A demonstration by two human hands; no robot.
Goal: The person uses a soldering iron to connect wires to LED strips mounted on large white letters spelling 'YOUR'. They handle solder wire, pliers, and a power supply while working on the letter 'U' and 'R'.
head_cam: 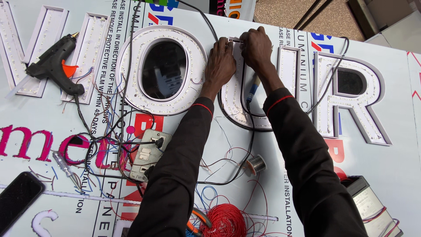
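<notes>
**Both hands at the top of a U-shaped sign letter**

Nearest to me, a spool of red wire lies at the near edge of the tabletop, loose strands curling off it. To the left lies a black phone; to the right, a grey boxed unit. A little farther in sit a small reel of solder and a white socket strip amid tangled dark cables. Two black sleeves with red cuff trim reach away over them.

Farther still, a blue-handled tool, seemingly a soldering iron, lies inside the U-shaped letter, just beside the right wrist. The left hand lies flat on the letter's left arm, fingers pressed together. The right hand is curled at the top of that arm, its fingers pinching something small; what, I cannot tell. The oval letter lies left of them, an R-shaped letter right. Far left lies a black glue gun.
</notes>
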